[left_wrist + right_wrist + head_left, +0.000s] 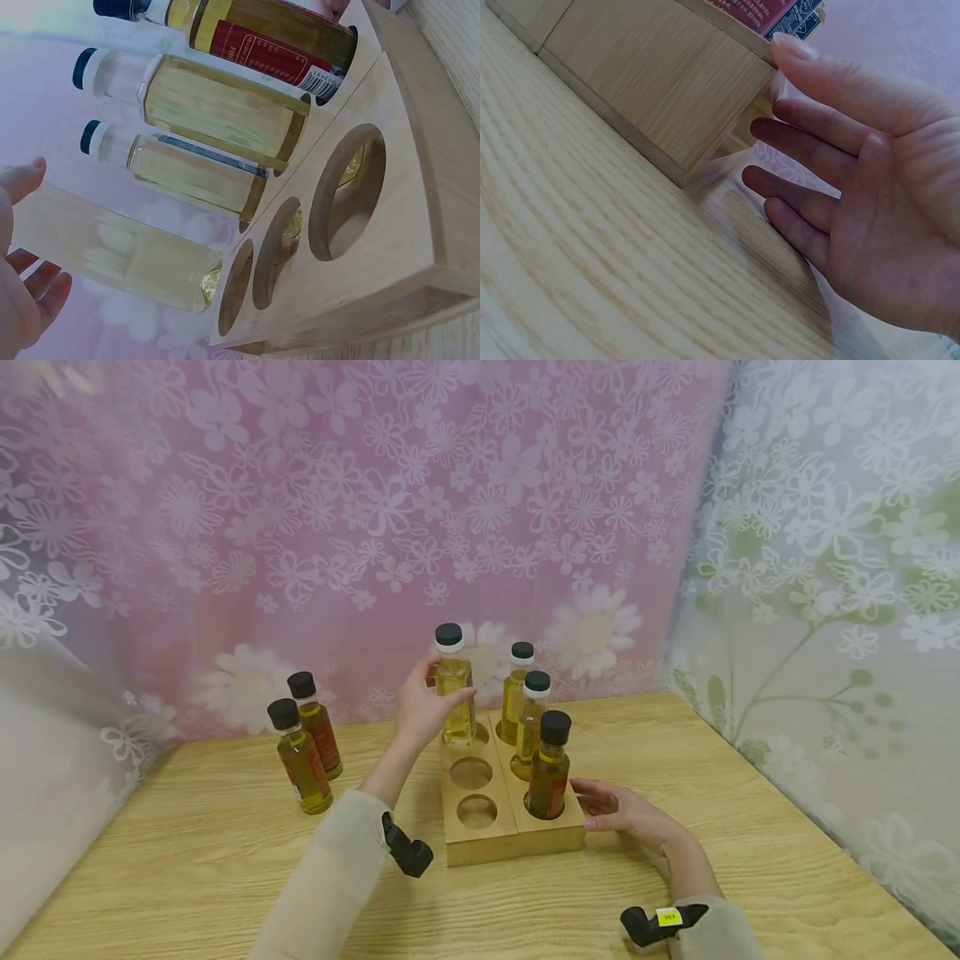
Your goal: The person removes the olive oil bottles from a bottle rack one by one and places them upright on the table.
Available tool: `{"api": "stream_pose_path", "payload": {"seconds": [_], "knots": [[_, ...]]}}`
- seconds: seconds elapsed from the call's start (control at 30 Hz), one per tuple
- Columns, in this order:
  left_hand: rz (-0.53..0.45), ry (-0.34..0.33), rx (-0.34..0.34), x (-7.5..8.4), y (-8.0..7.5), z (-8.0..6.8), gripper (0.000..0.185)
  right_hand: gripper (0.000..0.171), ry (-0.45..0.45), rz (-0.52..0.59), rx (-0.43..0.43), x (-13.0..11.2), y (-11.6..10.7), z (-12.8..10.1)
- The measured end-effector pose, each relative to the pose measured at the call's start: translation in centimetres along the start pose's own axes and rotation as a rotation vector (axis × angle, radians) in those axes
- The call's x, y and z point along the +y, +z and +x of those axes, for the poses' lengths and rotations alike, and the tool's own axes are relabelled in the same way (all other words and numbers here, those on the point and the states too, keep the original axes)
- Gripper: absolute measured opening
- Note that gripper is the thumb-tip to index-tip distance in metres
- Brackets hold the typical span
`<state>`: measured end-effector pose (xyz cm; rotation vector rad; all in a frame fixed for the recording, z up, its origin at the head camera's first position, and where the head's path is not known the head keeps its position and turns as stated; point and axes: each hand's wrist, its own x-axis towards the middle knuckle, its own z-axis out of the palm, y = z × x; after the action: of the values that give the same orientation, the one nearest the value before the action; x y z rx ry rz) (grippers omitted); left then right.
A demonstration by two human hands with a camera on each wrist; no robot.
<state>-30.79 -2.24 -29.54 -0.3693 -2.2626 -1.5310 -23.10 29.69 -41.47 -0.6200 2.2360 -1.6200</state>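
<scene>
Two dark-capped amber oil bottles (303,743) stood loose on the left of the light wooden table (187,860). The left hand (423,706) gripped a clear, black-capped bottle of pale yellow oil (454,689) at the far-left hole of the six-hole wooden rack (487,827). The right hand (626,814) lay flat with relaxed fingers against the rack's right side, holding nothing.

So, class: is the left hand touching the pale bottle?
Touching. The head view shows the left hand wrapped around the pale bottle over the rack.
</scene>
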Motion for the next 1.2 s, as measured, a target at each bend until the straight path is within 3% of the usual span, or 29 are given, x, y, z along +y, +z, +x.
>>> {"api": "stream_pose_path", "payload": {"seconds": [0.3, 0.9, 1.2], "knots": [[-0.021, 0.040, 0.018, -0.5, -2.4, -1.1, 0.061, 0.074, 0.017, -0.014, 0.014, 0.0, 0.1, 0.2], [0.092, -0.073, 0.096, -1.2, -8.3, -4.7, 0.072, 0.075, 0.019, 0.006, 0.014, 0.2, 0.0, 0.2], [0.107, -0.078, 0.130, -2.0, -10.8, -6.5, 0.068, 0.075, 0.026, -0.008, 0.017, -0.1, 0.1, 0.2]]}}
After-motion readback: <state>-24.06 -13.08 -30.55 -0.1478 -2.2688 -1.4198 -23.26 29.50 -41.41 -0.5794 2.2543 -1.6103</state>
